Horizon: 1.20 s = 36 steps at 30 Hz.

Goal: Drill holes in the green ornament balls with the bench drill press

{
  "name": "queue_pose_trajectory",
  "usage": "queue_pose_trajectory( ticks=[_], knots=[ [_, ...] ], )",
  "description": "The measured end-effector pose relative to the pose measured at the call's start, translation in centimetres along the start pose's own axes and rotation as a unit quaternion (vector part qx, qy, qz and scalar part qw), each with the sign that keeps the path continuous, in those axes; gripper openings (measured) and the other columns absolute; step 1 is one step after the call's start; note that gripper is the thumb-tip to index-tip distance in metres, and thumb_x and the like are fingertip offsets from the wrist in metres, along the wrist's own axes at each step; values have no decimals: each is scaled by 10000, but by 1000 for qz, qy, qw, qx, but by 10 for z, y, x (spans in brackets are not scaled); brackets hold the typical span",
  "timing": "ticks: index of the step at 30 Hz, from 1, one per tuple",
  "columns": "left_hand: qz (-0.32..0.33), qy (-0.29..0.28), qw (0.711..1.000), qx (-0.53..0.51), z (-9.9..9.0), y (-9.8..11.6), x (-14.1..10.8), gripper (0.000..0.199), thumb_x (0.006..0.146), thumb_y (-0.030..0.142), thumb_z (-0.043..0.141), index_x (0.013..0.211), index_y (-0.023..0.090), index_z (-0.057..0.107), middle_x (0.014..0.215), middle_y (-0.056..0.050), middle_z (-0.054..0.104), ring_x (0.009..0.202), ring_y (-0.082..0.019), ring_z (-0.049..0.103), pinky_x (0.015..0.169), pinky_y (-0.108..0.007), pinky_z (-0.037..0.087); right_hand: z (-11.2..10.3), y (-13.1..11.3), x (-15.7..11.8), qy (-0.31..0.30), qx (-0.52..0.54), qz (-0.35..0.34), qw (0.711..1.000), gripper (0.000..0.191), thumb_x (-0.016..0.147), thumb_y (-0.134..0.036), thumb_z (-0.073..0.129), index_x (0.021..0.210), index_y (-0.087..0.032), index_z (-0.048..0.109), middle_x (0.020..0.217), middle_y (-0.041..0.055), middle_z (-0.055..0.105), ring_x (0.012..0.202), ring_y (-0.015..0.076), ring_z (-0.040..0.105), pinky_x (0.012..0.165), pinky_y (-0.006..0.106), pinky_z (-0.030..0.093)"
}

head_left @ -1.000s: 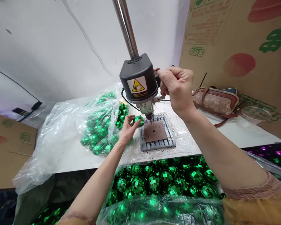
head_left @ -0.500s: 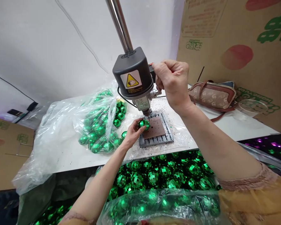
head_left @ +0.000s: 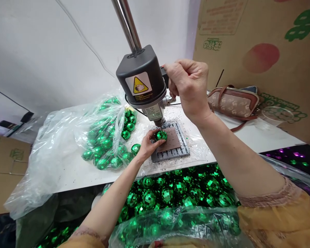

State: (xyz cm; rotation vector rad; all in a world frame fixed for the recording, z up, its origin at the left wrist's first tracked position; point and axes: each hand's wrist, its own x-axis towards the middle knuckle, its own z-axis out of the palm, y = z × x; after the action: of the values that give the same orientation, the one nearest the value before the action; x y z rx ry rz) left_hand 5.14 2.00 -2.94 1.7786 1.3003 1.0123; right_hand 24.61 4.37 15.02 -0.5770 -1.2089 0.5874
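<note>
Between the thumb and fingers of my left hand [head_left: 150, 144] is a shiny green faceted ball [head_left: 161, 135]. The ball sits under the chuck [head_left: 159, 122] of a small black drill press [head_left: 139, 77]; whether the bit touches it I cannot tell. My right hand [head_left: 189, 84] is wrapped around the press's black handle [head_left: 165, 74], which is mostly hidden by the fingers. Below the ball lies a brown pad [head_left: 172, 137] on the grey metal base plate [head_left: 170, 156], sprinkled with dark chips.
A clear plastic bag [head_left: 105, 124] of green balls lies left of the press, with one loose ball [head_left: 135, 149] beside it. Many more green balls [head_left: 167, 194] fill a container at the front edge. A handbag [head_left: 234, 101] and clear plastic cup [head_left: 276, 115] stand at right, before a cardboard box [head_left: 227, 62].
The ball in my left hand has shifted slightly right over the pad, closer beneath the chuck. My right hand keeps its grip on the handle. The whole view has shifted a little.
</note>
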Motion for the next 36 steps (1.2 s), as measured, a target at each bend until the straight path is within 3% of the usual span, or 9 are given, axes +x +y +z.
queue_pose_trajectory(
  ticks=[4,8,12,18,25,36],
  knots=[
    [39,27,999,12,13,2,-1,556,717,409,859,1200,210,671,1151,-84,694,1091,-258,642,974,-412,520,1,-3,-1,5,28,-14,999,522,884,-137,616,429,-215,372,399,-40,312,370,95,265,414,334,207],
    [6,46,998,-44,28,0,-6,571,720,436,857,1183,200,619,1096,-77,708,1016,-245,678,936,-415,555,1,-3,-1,6,19,-5,1000,519,882,-129,620,430,-215,379,390,-44,319,359,91,264,392,329,213],
    [6,35,996,-87,33,-3,-9,599,733,471,847,1199,198,589,1110,-81,710,1032,-246,688,956,-419,558,0,-3,-2,1,19,-16,1000,541,865,-310,711,446,-207,384,402,-47,338,369,71,269,387,313,216],
    [11,37,996,-85,33,-2,-10,602,748,484,840,1212,191,593,1140,-90,713,1065,-248,688,981,-411,553,-4,4,-21,22,2,-109,994,596,846,-504,706,465,-192,371,432,-54,289,401,45,278,423,291,195],
    [8,37,994,-98,34,-2,-11,598,742,458,849,1214,195,594,1130,-90,714,1061,-252,687,986,-425,553,-10,20,-47,28,36,-152,987,570,915,-319,650,516,-174,270,489,-49,219,416,42,302,445,277,198],
    [5,44,992,-119,35,-4,-11,589,724,435,864,1184,187,590,1108,-87,705,1035,-245,678,953,-409,556,-12,27,-54,19,39,-209,977,561,907,-253,616,524,-163,215,490,-46,204,415,29,273,443,266,210]
  ],
)
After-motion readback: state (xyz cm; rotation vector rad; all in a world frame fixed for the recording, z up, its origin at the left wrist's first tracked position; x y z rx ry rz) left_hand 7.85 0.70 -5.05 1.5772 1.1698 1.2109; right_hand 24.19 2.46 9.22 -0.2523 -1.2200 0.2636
